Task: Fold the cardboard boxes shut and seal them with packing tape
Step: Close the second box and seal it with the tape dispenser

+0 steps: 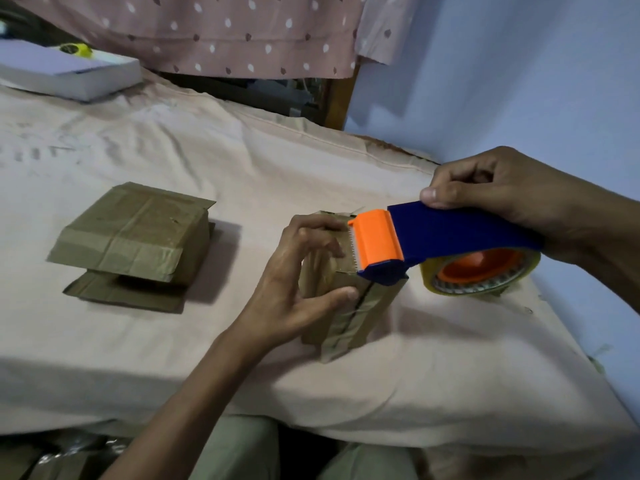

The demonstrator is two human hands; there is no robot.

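On the box [349, 306] edge, tape dispenser [415, 240] sits; open cloth [242, 161] beyond.

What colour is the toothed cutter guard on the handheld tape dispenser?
Orange, on the blue plastic tape dispenser's toothed cutter guard; head view.

Place: a home, likely a bedroom.
Bed [173, 150]: covered by a creased pink sheet [311, 161].
Curtain [225, 32]: pink, spotted, hanging behind the bed.
Wall [502, 64]: plain pale blue, on the right.
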